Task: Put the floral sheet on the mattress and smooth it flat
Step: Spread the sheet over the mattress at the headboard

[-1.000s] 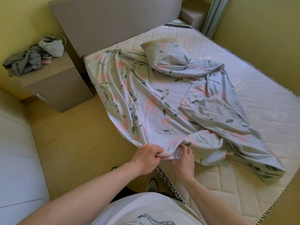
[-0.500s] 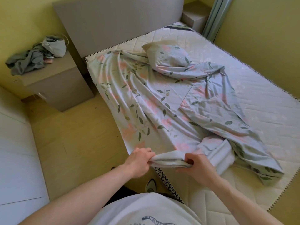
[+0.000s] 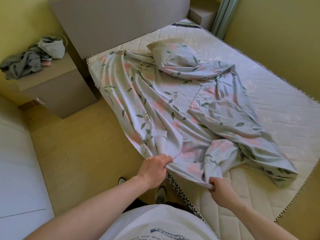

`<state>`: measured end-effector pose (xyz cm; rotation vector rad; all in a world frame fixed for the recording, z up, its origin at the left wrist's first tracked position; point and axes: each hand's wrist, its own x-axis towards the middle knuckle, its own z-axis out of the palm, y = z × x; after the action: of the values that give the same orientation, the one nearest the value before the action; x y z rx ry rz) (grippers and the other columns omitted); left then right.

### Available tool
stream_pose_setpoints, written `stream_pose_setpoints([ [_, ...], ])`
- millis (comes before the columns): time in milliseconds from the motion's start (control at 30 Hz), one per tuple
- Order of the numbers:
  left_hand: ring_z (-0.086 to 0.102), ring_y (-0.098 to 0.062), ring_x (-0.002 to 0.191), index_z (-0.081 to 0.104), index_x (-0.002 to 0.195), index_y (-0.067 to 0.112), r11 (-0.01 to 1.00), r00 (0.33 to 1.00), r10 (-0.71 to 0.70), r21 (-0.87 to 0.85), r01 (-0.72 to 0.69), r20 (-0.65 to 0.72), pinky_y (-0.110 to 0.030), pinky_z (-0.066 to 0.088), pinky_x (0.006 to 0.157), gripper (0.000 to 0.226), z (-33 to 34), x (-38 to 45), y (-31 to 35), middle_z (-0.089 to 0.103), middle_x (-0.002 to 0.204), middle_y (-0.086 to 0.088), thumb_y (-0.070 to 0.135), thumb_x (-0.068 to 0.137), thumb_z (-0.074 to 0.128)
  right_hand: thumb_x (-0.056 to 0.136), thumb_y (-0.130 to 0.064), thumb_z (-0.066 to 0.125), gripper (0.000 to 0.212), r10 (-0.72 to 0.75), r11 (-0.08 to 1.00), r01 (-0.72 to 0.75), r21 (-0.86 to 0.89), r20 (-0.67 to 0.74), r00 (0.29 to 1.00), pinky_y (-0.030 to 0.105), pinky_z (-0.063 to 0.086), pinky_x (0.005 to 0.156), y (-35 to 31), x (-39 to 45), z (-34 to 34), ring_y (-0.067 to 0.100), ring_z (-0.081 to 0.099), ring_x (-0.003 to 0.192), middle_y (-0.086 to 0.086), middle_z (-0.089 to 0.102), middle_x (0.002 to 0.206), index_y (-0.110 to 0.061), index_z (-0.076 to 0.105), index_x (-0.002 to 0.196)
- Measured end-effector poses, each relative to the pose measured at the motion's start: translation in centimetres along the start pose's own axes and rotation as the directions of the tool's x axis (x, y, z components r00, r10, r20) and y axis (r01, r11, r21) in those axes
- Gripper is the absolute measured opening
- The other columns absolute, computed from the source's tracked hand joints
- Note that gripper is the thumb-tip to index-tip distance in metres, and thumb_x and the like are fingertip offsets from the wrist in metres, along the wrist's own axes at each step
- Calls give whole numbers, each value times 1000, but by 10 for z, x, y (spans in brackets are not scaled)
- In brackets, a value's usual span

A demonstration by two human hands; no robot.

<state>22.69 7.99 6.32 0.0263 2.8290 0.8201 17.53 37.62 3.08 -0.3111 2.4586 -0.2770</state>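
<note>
Fingers of both hands clamp the near hem of a pale blue-grey cotton sheet printed with pink blossoms and green leaves [image 3: 155, 108], at the near left corner of a cream quilted mattress [image 3: 270, 94]. The person's left hand [image 3: 153, 170] curls over the hem at the mattress edge, knuckles up, fabric bunched beneath the fingers. The right hand [image 3: 219, 188] pinches the same hem a little further in, over the mattress, thumb and fingers closed on a rolled strip of cloth. Between the two hands the hem runs in a taut line.

From that grip the floral sheet fans up the left side of the mattress in long creases, reaching the top left corner beside a tall grey upholstered headboard [image 3: 121, 19]. Its left border hangs over the mattress edge. The right part lies folded back on itself in a crumpled band that trails toward the near right, and the far right of the mattress is bare. A pillow in a matching floral case [image 3: 174, 54] rests near the headboard, partly on the sheet.

A black-and-white zigzag trim [image 3: 174, 186] edges the mattress beside the person's shoes on the yellowish wooden floor [image 3: 69, 144]. Left of the headboard stands a grey-brown bedside cabinet [image 3: 57, 94], with a heap of grey clothing [image 3: 26, 64] on top.
</note>
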Motion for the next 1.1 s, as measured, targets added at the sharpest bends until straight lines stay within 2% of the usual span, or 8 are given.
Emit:
stream_pose_setpoints([
  [67,59,-18,85,62,111,30,999,999,8,42,-10,33,-34,49,84,28,3,-7,-4,63,98,10,15,98,42,81,-1,56,29,104,987,-94,129,-79,991,24,25,48,10,-1,10,29,53,69,-4,50,66,-23,40,70],
  [200,54,-27,85,55,90,25,982,982,-132,153,110,138,-39,46,80,25,6,-24,-15,59,89,4,6,93,39,83,-2,69,31,204,920,-82,383,-291,935,34,36,50,-12,-29,-13,19,50,59,1,58,66,-22,46,76],
  [333,56,-31,89,56,90,22,937,923,-246,316,149,296,-37,41,79,21,1,-29,-21,61,91,-3,6,92,43,84,-24,78,20,3,937,70,341,-209,978,19,40,48,-37,-65,-48,7,53,48,-7,66,62,-32,60,79],
  [467,56,-22,102,61,113,26,992,958,6,116,-41,288,-40,48,91,17,10,-26,17,63,108,5,24,97,56,90,-42,72,24,-50,961,71,266,-84,995,16,37,49,-58,-95,-49,5,50,50,-11,61,60,-33,61,71],
  [567,55,-21,97,65,108,25,984,955,175,-5,-179,239,-43,49,90,14,20,-31,59,64,103,4,28,101,54,91,-43,71,38,-46,940,78,331,-104,994,19,32,49,-66,-110,-40,7,39,48,-14,49,49,-27,56,61],
  [867,52,-13,85,62,101,22,927,946,304,-265,-267,111,-36,49,77,14,53,-94,71,54,91,12,15,99,50,88,-10,59,17,312,936,-302,182,-27,950,30,36,52,8,-165,49,19,53,63,-2,59,69,-20,55,75],
  [1000,52,-15,85,62,99,20,933,952,280,-269,-239,126,-31,45,76,12,66,-127,72,55,90,7,17,101,50,81,7,50,18,496,804,-359,475,-202,844,35,35,56,7,-188,74,25,47,64,10,58,72,-11,51,80],
  [1100,52,-18,83,57,89,21,978,971,149,-171,-118,185,-35,47,77,17,71,-139,66,53,85,5,22,104,47,82,11,51,22,472,747,-218,628,-270,840,37,31,56,3,-208,67,27,45,65,10,56,72,-11,48,82],
])
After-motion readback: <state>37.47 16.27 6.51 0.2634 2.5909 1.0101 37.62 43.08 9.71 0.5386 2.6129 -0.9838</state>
